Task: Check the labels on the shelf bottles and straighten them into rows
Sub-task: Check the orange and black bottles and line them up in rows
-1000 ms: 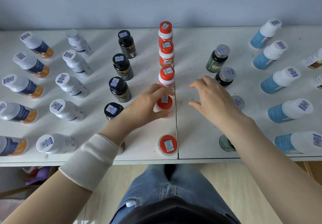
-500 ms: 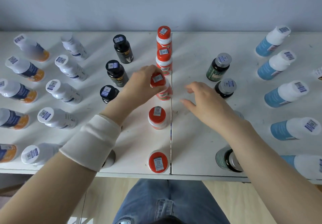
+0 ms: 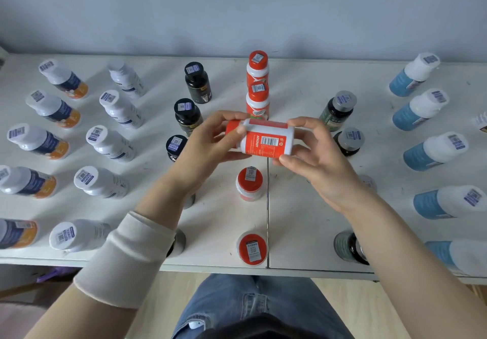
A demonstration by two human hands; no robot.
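Observation:
An orange-capped white bottle lies sideways in the air above the shelf's middle, its orange label with a barcode facing me. My left hand grips its cap end and my right hand holds its base end. In the same column, two orange-capped bottles stand behind it. Two more stand in front, one just below my hands and one near the front edge.
The white shelf carries columns of bottles: orange-banded white ones far left, white ones, black ones, dark green grey-capped ones and blue ones on the right. A seam runs down the middle. My jeans show below.
My left hand lifted the third orange-capped bottle out of its column and tipped it sideways. My right hand came in and took its base end.

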